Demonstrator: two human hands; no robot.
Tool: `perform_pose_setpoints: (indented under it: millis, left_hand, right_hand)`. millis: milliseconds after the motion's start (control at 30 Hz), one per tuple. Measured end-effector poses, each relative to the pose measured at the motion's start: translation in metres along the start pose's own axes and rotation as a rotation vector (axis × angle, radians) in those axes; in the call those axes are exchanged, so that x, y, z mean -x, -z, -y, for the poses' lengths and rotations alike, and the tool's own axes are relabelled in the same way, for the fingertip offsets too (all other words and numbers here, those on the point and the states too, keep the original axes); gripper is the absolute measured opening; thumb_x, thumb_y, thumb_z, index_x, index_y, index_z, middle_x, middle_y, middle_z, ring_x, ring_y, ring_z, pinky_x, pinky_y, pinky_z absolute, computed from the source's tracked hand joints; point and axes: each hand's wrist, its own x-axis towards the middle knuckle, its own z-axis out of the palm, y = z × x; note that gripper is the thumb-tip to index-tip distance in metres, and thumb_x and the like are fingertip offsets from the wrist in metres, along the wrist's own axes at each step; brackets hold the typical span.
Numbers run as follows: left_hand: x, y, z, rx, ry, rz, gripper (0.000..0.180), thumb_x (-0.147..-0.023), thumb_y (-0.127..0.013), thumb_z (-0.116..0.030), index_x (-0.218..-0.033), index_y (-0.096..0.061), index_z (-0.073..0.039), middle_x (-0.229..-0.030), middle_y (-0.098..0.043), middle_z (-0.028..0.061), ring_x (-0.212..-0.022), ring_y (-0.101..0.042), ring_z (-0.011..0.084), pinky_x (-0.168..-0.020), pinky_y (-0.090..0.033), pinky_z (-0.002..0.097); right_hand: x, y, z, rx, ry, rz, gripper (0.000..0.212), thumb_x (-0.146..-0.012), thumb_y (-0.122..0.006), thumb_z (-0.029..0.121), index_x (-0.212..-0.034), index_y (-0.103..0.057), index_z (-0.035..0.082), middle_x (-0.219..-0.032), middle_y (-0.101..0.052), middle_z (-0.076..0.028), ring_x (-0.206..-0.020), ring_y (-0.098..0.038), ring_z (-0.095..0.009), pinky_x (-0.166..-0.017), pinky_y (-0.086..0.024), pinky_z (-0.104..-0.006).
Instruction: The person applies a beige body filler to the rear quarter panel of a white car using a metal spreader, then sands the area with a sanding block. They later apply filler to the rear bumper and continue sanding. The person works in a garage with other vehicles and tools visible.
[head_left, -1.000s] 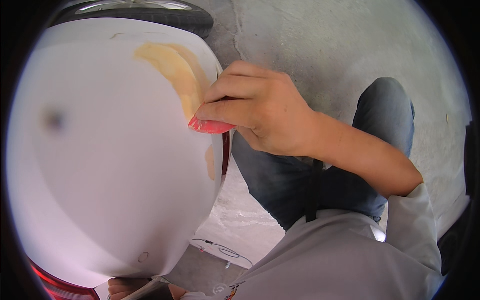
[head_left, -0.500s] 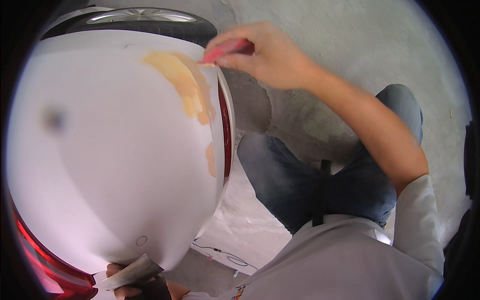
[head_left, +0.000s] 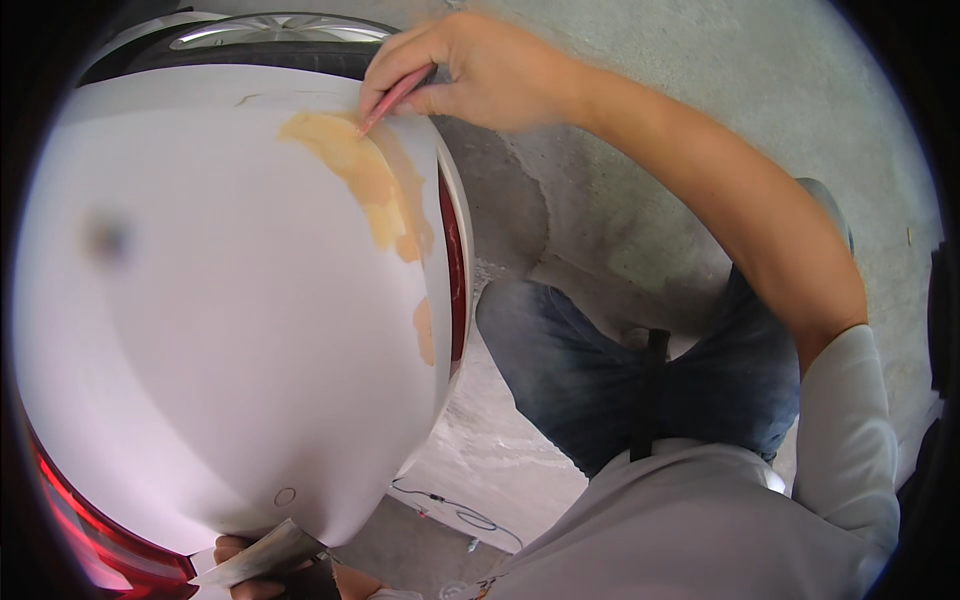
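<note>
My right hand (head_left: 460, 75) grips a thin pink-red filler spreader (head_left: 397, 97) between thumb and fingers. Its edge meets the upper end of a yellow-orange filler patch (head_left: 360, 172) on the white car bumper (head_left: 250, 300). A smaller patch of filler (head_left: 424, 330) lies further down, beside a narrow red reflector (head_left: 452, 270). At the lower edge, my left hand (head_left: 240, 572) is closed round a flat grey metal plate (head_left: 268, 552), next to the bumper's near end. Part of that hand is hidden behind the plate.
A car wheel (head_left: 280, 32) stands beyond the bumper. The red tail light (head_left: 90, 520) is at the lower left. A thin cable (head_left: 475, 515) lies on the grey concrete floor (head_left: 640, 60). My bent knees (head_left: 530, 320) are beside the bumper.
My right hand has shifted left and slightly up, and the spreader has gone from the filler's right edge onto its upper part. The left hand holds the plate almost as before.
</note>
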Motion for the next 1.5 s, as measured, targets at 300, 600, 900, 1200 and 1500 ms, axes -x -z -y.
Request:
perform_pose_setpoints:
  millis: [300,600,900,1200,1500]
  left_hand:
    - [0.008,0.031,0.013,-0.072,-0.001,0.089,0.026,-0.085,-0.056,-0.025,-0.080,-0.042,-0.004,-0.080,-0.053,0.0189,-0.074,-0.057,0.0315,-0.075,-0.051,0.0417]
    - [0.019,0.036,0.045,0.368,0.033,0.218,0.022,-0.088,-0.050,-0.017,-0.076,-0.038,-0.003,-0.076,-0.051,0.0158,-0.070,-0.054,0.0270,-0.070,-0.050,0.0381]
    - [0.041,0.098,0.110,0.782,0.106,0.346,0.016,-0.089,-0.051,-0.013,-0.083,-0.044,0.000,-0.088,-0.053,0.0180,-0.082,-0.055,0.0276,-0.078,-0.050,0.0390]
    - [0.065,0.060,0.083,0.306,-0.073,0.182,0.024,-0.094,-0.053,-0.019,-0.085,-0.047,0.003,-0.086,-0.055,0.0172,-0.077,-0.057,0.0269,-0.072,-0.051,0.0369]
    - [0.058,0.040,0.065,0.086,-0.238,0.164,0.029,-0.097,-0.054,-0.022,-0.087,-0.050,0.005,-0.085,-0.057,0.0172,-0.074,-0.059,0.0267,-0.068,-0.051,0.0354]
  right_hand:
    - [0.073,-0.055,0.037,0.022,-0.071,-0.264,0.028,-0.085,-0.069,-0.005,-0.106,-0.078,0.011,-0.107,-0.074,-0.005,-0.101,-0.066,-0.027,-0.092,-0.054,-0.0388]
    - [0.123,-0.108,0.074,-0.035,-0.211,-0.282,0.027,-0.084,-0.072,-0.004,-0.104,-0.078,0.011,-0.101,-0.074,-0.006,-0.095,-0.067,-0.028,-0.087,-0.054,-0.0373]
    - [0.147,-0.159,0.098,0.089,-0.291,-0.516,0.015,-0.084,-0.077,0.005,-0.098,-0.077,0.007,-0.089,-0.073,-0.008,-0.078,-0.068,-0.029,-0.067,-0.055,-0.0376]
    - [0.169,-0.206,0.123,0.338,-0.186,-0.530,0.033,-0.073,-0.082,0.000,-0.105,-0.079,0.008,-0.093,-0.070,-0.006,-0.077,-0.067,-0.023,-0.061,-0.055,-0.0326]
    - [0.156,-0.165,0.099,0.513,-0.155,-0.589,0.014,-0.082,-0.077,0.009,-0.095,-0.079,0.013,-0.087,-0.070,-0.002,-0.082,-0.066,-0.025,-0.066,-0.055,-0.0373]
